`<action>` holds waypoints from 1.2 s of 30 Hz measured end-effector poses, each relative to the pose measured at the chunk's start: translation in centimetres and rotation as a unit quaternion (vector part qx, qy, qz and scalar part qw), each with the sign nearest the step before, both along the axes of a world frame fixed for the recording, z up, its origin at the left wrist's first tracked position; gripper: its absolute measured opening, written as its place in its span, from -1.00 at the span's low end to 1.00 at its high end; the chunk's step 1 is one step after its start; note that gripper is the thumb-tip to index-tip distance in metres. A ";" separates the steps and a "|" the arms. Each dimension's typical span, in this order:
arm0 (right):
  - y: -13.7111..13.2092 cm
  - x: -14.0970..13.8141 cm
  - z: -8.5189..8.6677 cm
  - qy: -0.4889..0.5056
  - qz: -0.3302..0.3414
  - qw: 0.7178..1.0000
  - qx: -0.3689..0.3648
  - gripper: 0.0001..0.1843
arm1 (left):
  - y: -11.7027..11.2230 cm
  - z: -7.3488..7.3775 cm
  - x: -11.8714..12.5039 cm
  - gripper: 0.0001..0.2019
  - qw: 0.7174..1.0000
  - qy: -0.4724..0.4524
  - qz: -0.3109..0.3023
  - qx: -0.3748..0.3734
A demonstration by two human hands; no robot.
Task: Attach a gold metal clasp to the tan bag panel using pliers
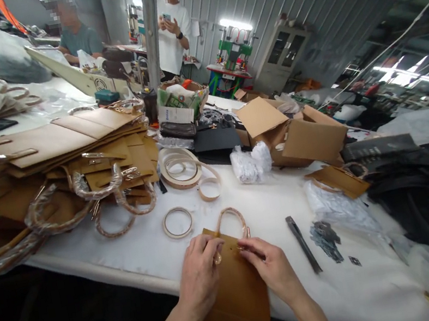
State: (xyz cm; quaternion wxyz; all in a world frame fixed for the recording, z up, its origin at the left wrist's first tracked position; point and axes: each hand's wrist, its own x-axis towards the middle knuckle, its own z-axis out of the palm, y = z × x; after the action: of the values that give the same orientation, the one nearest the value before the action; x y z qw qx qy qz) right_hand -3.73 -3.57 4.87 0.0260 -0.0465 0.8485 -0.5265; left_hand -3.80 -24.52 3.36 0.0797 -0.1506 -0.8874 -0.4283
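Observation:
A tan leather bag panel (239,289) hangs over the table's near edge, its upper part between my hands. A plastic-wrapped loop handle (229,212) stands up from its top end. My left hand (200,268) is closed at the panel's left edge, with a small shiny gold-coloured piece showing at its fingertips. My right hand (269,266) pinches at the panel's right side, close to the handle's end; the fingers mostly cover whatever is between them. To the right lie a dark metal hand tool (304,247) and a pile of small dark metal plates (326,240).
Tan bag pieces with wrapped handles (83,145) are heaped at left. Tape rolls (178,222) lie ahead, near a white plastic bundle (251,164) and an open cardboard box (306,139). Black material (419,191) covers the right side. Two people are in the background.

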 end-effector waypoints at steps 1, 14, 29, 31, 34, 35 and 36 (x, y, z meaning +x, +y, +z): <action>-0.1 0.0 0.2 0.017 0.009 1.000 0.017 -0.73 | -0.1 -0.1 -0.1 -0.63 1.000 -0.003 0.008 0.023; -0.2 -0.6 -0.5 -0.020 -0.007 0.999 0.035 -0.73 | -0.6 -0.6 -1.7 -0.61 0.971 -0.109 0.111 0.180; 0.4 -0.8 0.0 0.103 0.090 0.981 0.138 -0.73 | -1.7 0.9 -3.2 -0.46 0.922 -0.258 0.128 0.259; 0.7 -0.7 -0.1 0.111 0.098 0.978 0.144 -0.74 | -1.4 1.7 -3.4 -0.56 0.939 -0.254 0.097 0.211; 1.0 -0.7 -0.4 0.124 0.107 0.973 0.162 -0.74 | -1.0 2.9 -3.9 -0.72 0.968 -0.229 0.029 0.093; 1.1 -0.7 -0.5 0.129 0.110 0.971 0.168 -0.73 | -0.8 3.1 -4.1 -0.76 0.974 -0.218 0.012 0.056; 1.2 -0.7 -0.6 0.135 0.112 0.969 0.173 -0.72 | -0.7 3.2 -4.2 -0.79 0.978 -0.207 0.001 0.029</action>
State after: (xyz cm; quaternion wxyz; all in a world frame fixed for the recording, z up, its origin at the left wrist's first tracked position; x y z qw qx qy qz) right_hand -4.45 -2.36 4.26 -0.0221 -0.2065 0.9119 -0.3540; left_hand -8.00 -25.18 6.61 -0.1012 -0.0557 -0.8721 -0.4754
